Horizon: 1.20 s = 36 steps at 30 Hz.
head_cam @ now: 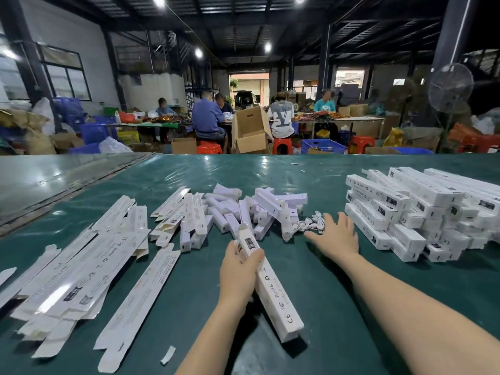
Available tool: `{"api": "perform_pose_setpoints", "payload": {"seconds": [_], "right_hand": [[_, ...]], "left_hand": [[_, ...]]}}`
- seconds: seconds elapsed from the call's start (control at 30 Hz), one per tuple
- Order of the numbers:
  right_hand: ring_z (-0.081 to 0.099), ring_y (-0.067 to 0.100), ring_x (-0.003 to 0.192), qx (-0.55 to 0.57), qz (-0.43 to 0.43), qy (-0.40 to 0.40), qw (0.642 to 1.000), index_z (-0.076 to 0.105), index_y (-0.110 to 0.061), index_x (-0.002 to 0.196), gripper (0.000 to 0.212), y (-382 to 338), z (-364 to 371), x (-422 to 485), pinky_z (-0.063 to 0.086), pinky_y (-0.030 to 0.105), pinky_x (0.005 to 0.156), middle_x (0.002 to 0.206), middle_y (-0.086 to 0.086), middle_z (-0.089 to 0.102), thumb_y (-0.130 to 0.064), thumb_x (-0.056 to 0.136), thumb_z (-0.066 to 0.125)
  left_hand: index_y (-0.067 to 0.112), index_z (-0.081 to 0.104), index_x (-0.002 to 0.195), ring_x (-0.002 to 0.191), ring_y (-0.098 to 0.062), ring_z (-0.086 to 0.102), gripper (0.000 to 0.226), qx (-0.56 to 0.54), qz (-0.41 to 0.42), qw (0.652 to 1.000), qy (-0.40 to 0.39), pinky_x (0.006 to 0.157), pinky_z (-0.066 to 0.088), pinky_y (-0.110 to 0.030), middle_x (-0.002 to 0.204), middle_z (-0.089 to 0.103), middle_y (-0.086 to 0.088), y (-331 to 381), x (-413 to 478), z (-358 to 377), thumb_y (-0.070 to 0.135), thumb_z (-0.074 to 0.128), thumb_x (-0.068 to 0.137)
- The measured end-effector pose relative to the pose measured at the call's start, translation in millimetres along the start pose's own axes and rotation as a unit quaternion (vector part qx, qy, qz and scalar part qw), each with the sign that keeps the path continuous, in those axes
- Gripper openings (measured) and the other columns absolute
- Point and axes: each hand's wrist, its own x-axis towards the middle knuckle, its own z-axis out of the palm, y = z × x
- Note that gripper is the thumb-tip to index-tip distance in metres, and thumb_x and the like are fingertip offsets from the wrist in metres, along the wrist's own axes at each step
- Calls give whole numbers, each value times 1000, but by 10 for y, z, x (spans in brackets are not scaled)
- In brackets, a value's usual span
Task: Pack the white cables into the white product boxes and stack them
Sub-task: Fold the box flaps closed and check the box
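White product box [276, 293], long and narrow, lies slanted over the green table [338, 307], its near end low and its far end raised in the left hand [239, 266], whose fingers and thumb curl round it near the top. A small paper scrap [168, 354] lies just left of that forearm. Further left, flat unfolded cartons [81, 266] are spread in loose overlapping rows. The right hand [336, 236] is stretched forward with fingers spread and holds nothing; its thumb lies just beside a small tangle of white cables [311, 222], though whether it touches them cannot be told. A heap of short white pieces [243, 209] crowds the cables on their left and reaches the raised end of the held box. To the right of the open hand, closed white boxes [400, 212] are stacked several layers high. Beyond the table's far edge stand an open cardboard carton [250, 131], red stools [281, 146] and blue crates [323, 146]. Behind them 5 people [207, 115] sit at work tables, and a standing fan [450, 87] rises at the right
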Motion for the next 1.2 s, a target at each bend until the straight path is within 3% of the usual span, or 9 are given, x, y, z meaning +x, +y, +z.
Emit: {"api": "perform_pose_setpoints", "payload": {"seconds": [0.13,0.3,0.5,0.6,0.8,0.87,0.97,1.07,1.2], "right_hand": [[-5,31,143,-11,-12,-61,998,23,-31,145,83,-67,105,162,5,46,114,156,9,2,-68,75,50],[-1,28,144,-21,-24,-106,994,17,-31,147,92,-114,160,310,9,48,113,157,7,4,-75,73,47],[37,27,126,-57,-24,-137,989,52,-31,115,47,-212,124,382,29,40,93,136,2,42,-56,76,47],[49,26,112,-57,-53,-112,991,47,-25,91,25,-239,89,271,32,36,82,120,4,52,-46,77,49],[49,22,109,-27,-122,-45,991,53,-21,95,29,-139,32,-306,32,34,79,113,-3,54,-46,81,51],[48,20,106,-2,-123,-51,991,52,-21,94,30,-93,-22,-528,30,32,79,102,-9,50,-48,79,54],[46,17,104,54,-101,-37,993,48,-26,89,23,-49,-75,-794,32,35,90,93,-11,45,-40,75,60],[39,15,116,114,-58,4,992,53,-26,96,28,-18,-121,-912,25,41,106,102,-12,42,-31,72,66],[40,14,116,117,-74,40,990,57,-28,98,31,-10,-193,-942,22,39,107,97,-13,45,-37,71,72]], "left_hand": [[28,53,88,71,-16,61,17,1,1,1000,-19,63,44,-27,82,67,0,-22,-1,0,14,60,84],[26,53,105,81,-20,64,25,27,5,999,-31,71,48,-29,91,69,-3,-44,3,12,17,61,83],[16,50,123,92,-20,64,43,66,4,997,-31,78,48,-29,102,67,-5,-31,-6,26,21,61,82],[16,51,123,96,-21,63,43,77,5,996,-40,82,48,-32,107,67,-4,-25,-14,35,21,60,82],[24,52,128,97,-22,63,46,69,-1,996,-59,87,49,-35,110,65,-2,25,8,2,17,60,83],[26,55,122,86,-24,65,40,69,-33,992,-97,76,53,-36,102,67,-4,70,25,-29,14,58,84],[32,57,99,67,-17,63,27,89,-52,976,-194,69,50,-33,79,65,6,178,5,-88,10,57,84],[37,49,109,72,-5,60,36,228,26,944,-237,68,46,-19,86,60,13,283,7,-128,19,62,80],[40,44,122,67,-2,54,54,387,126,881,-242,58,43,-15,93,54,16,450,-14,-189,24,64,75]]}}
